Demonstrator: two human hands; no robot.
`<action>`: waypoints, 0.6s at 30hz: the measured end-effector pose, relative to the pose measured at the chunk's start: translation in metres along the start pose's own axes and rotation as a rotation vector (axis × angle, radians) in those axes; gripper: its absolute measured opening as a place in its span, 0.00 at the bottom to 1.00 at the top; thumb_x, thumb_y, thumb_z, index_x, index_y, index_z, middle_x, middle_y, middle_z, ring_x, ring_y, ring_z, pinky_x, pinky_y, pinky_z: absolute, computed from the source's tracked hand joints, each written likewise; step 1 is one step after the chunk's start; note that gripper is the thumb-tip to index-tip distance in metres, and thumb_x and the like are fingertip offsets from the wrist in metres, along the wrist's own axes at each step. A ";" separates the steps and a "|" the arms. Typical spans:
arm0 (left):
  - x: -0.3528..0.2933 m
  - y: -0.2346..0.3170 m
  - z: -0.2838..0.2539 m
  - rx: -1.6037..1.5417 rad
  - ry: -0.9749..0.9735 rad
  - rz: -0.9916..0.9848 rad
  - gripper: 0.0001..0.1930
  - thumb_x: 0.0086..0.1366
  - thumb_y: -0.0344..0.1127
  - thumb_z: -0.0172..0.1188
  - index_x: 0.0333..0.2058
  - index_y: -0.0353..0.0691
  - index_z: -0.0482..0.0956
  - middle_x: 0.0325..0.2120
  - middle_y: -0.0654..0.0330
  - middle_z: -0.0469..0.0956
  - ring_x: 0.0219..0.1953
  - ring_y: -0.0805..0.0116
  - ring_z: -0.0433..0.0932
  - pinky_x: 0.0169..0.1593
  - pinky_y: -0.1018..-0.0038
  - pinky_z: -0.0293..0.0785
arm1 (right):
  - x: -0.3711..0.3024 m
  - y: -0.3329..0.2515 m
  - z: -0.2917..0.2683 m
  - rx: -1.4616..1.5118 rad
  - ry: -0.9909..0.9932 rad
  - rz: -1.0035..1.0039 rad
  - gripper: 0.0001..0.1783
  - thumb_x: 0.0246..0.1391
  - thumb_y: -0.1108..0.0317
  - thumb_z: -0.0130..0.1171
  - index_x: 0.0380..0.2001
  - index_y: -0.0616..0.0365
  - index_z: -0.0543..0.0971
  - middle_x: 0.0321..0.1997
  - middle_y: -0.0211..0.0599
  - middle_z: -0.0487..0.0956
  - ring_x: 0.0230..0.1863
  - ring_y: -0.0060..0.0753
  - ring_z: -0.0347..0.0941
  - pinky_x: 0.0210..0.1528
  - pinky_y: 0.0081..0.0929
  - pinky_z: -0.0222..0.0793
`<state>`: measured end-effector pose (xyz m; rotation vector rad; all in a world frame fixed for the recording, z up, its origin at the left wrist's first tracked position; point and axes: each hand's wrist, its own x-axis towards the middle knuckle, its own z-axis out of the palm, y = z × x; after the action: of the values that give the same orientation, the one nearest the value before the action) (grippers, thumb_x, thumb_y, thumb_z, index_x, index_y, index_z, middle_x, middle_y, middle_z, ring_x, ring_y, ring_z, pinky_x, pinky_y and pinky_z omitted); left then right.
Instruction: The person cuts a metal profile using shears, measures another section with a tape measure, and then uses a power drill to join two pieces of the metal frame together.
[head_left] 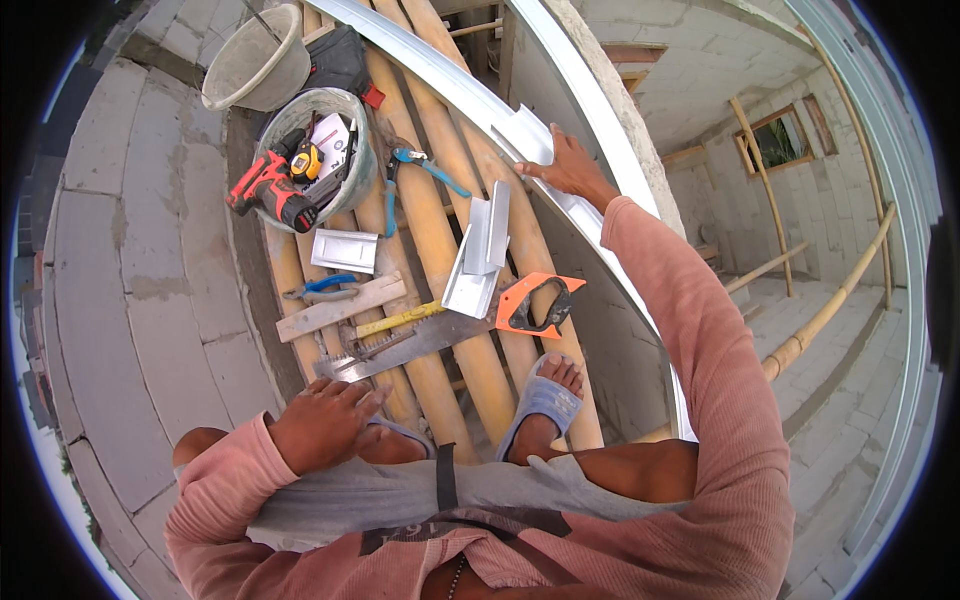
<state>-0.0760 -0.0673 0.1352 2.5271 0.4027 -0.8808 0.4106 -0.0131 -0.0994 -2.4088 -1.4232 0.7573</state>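
My right hand (pixel 572 172) is at a short piece of silvery metal channel (pixel 530 138) set against a long metal channel (pixel 440 72). Its thumb is at the piece's near end, its fingers along the right side. My left hand (pixel 325 425) hangs over my left leg, fingers loosely bent, with nothing visible in it. Ahead of it lies a handsaw (pixel 420 345) with an orange and black handle (pixel 540 303). More short channel offcuts (pixel 478 255) rest beside the saw, partly over a yellow folding rule (pixel 400 318). Blue-handled snips (pixel 415 165) lie farther off.
A bucket (pixel 365 160) holds a red cordless drill (pixel 270 190) and a yellow tape measure (pixel 306 162). Another bucket (pixel 262 62) stands behind. Blue pliers (pixel 325 287) and a wood strip (pixel 340 308) lie on bamboo poles (pixel 435 385). A block wall (pixel 150 290) runs left; a drop opens right.
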 end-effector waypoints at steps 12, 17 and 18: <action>-0.001 0.002 0.002 0.005 0.011 0.003 0.32 0.73 0.55 0.55 0.66 0.40 0.69 0.56 0.48 0.79 0.57 0.50 0.79 0.64 0.53 0.72 | 0.002 0.000 -0.007 0.044 -0.024 -0.018 0.64 0.46 0.37 0.73 0.73 0.70 0.57 0.70 0.69 0.65 0.70 0.62 0.67 0.71 0.46 0.65; -0.001 -0.001 0.006 0.001 0.044 0.006 0.31 0.72 0.55 0.56 0.66 0.41 0.70 0.55 0.48 0.79 0.57 0.50 0.79 0.63 0.54 0.73 | 0.002 -0.002 -0.009 0.069 -0.019 -0.020 0.64 0.46 0.37 0.74 0.73 0.70 0.57 0.70 0.67 0.67 0.70 0.61 0.68 0.70 0.46 0.66; -0.001 0.000 0.006 -0.006 0.047 0.013 0.31 0.72 0.55 0.56 0.65 0.41 0.70 0.55 0.48 0.79 0.57 0.50 0.79 0.62 0.54 0.73 | 0.001 -0.002 -0.010 0.074 -0.032 -0.004 0.64 0.46 0.38 0.74 0.73 0.70 0.57 0.69 0.67 0.67 0.69 0.61 0.68 0.70 0.46 0.66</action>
<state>-0.0797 -0.0699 0.1314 2.5464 0.4018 -0.8155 0.4149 -0.0111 -0.0903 -2.3472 -1.3863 0.8358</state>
